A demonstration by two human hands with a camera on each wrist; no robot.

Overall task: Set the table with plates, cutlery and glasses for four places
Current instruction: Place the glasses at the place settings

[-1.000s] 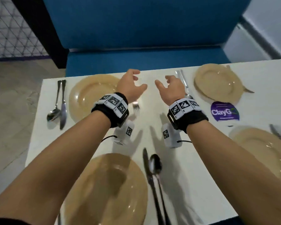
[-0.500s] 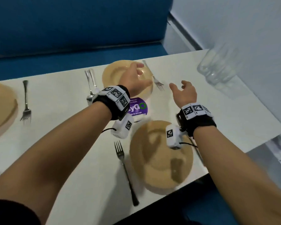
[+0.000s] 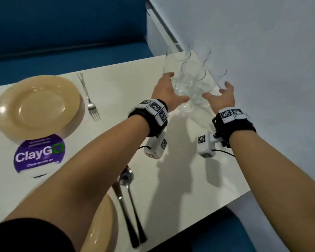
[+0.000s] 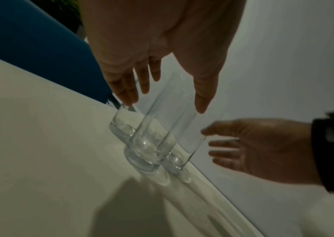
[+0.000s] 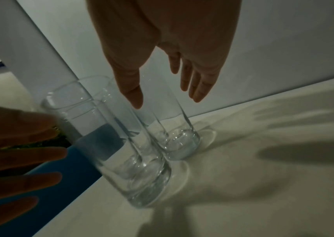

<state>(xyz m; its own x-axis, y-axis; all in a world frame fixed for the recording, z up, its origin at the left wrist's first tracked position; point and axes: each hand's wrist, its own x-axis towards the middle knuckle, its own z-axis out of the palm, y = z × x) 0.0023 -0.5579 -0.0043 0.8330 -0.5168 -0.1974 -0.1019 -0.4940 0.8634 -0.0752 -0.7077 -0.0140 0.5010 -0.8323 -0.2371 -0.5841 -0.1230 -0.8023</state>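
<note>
Glasses clustered upright between left hand and right hand, both spread wide, gripping nothing. Risk: closing in could knock touching tumblers over, off desk.

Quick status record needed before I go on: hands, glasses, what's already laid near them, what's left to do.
left hand: open, reaching round the left side of the glasses, no grip yet
right hand: open, at the right side of the glasses, no grip yet
glasses: clear, upright, clustered at the table's far corner by the wall; exact count unclear
laid nearby: plate with fork beside it; knife and spoon beside a nearer plate
other: purple sticker on the table
remaining: glasses not yet set out
</note>
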